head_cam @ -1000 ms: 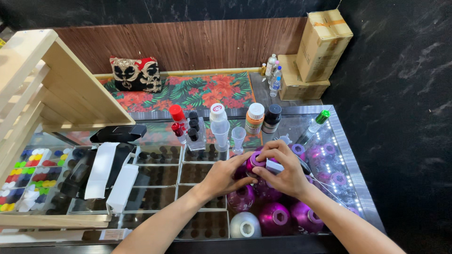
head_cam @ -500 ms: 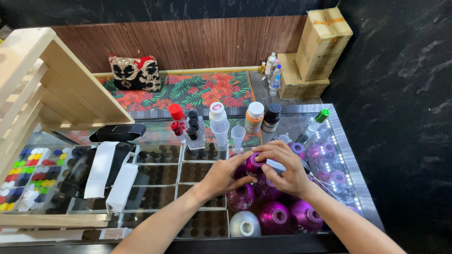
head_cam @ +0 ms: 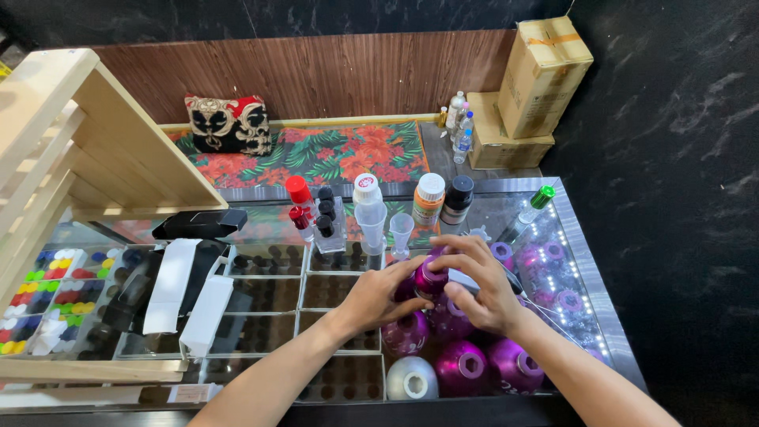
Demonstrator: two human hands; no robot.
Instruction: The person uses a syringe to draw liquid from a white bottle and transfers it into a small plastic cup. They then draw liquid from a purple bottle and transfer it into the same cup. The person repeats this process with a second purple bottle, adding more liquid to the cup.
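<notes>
- The glass counter (head_cam: 261, 237) spans the view; small dark bottles sit in compartments beneath its top; a metal rim edges its right side.
- A cluster of round, glossy magenta bottles (head_cam: 461, 368) stands at the counter's near right, each with an open round neck; one silver bottle (head_cam: 411, 379) stands at the cluster's left edge.
- The left hand (head_cam: 378, 299) curls around one magenta bottle (head_cam: 431, 278) from the left; the right hand (head_cam: 481, 281) wraps it from above and the right; both grasp it.
- That bottle is shiny, deep purple-pink, mostly hidden by fingers; it is just above the cluster.
- Taller capped bottles (head_cam: 429, 199) stand behind, near a clear measuring cup (head_cam: 370, 224).
</notes>
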